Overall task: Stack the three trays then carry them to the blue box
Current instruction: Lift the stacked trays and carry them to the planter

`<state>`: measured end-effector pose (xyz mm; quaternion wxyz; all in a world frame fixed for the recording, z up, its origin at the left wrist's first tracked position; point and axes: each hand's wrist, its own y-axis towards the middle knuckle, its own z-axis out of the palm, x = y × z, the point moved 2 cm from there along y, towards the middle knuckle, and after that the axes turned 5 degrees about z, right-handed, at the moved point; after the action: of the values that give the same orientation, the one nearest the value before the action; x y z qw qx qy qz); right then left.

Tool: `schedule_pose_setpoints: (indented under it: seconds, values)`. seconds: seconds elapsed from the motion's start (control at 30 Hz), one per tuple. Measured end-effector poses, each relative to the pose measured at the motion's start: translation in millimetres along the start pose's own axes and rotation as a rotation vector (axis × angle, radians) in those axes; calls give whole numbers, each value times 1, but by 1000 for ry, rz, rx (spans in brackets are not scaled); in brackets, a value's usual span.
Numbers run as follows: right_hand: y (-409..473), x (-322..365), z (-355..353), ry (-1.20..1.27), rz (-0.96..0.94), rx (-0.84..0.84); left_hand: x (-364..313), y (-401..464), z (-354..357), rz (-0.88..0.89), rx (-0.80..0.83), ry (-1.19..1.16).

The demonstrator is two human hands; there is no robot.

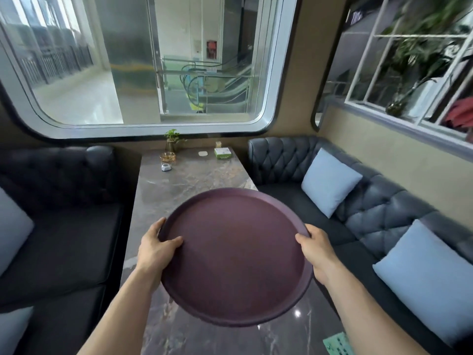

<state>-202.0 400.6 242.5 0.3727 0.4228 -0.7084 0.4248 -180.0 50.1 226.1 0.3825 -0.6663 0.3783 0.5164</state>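
Trays (236,257), round and maroon, are held level above the near half of a marbled grey table (189,180); only the top one shows its face, and a second rim peeks out below its near edge (how many are stacked cannot be told). The left hand (156,248) grasps the rim at nine o'clock, thumb on the upper face and fingers curled beneath. The right hand (316,248) grasps the rim at three o'clock in the same way. At the table's twelve o'clock end stand a small potted plant (173,138), an amber glass dish (167,157), a white disc (203,153) and a green tissue box (222,152). Dark tufted sofas flank the table, the right sofa (378,208) carrying pale blue cushions (330,181). A green printed card (337,344) lies at the table's five o'clock corner.
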Motion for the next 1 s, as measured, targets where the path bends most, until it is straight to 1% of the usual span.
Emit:
schedule_pose_setpoints:
  seconds: [0.1,0.2,0.4,0.73,0.83,1.0]
  values:
    - [-23,14,-12,22,-30,-64,-25,-8,-5,34,18,-79]
    - [-44,28,-29,48,-40,-133,-44,-15,-1,63,70,-106]
    - [-81,32,-81,69,-45,-293,-70,-30,32,107,205,-119]
    - [-152,-22,-196,152,47,-521,-88,-88,144,196,538,-72]
    - [-181,-46,-233,159,74,-617,-93,-122,180,244,645,-30]
    - [-252,-94,-294,84,133,-822,-105,-200,243,320,817,40]
